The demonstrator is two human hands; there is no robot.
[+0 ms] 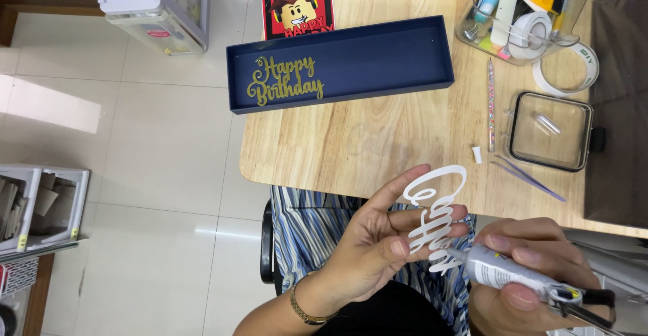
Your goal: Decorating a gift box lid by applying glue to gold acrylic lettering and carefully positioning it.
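White script cutout (pixel 435 218): a cursive word cut from thin white sheet, held in the air below the table's near edge, over the person's lap.
Left hand (pixel 378 241): fingers closed lightly on the cutout, thumb and fingertips pinching its lower loops, palm facing up.
Right hand (pixel 523 268): wrapped tight around a white glue tube (pixel 503 272), nozzle aimed left and touching the cutout's bottom end.
Key relation: the cutout's long axis runs up and slightly right from the nozzle; the left hand carries it, and the right hand meets it only through the tube tip.
Wooden table (pixel 378 140): beyond the hands; a long navy tray (pixel 405 56) near the far-left corner holds a gold script topper (pixel 283 79).
Right edge of the table: a clear square container (pixel 550 132), purple tweezers (pixel 530 177), a tape roll (pixel 567 69).
Hard to tell: the letters under the fingers are covered; the tube's rear end and a dark tool there are cut off by the picture's edge.
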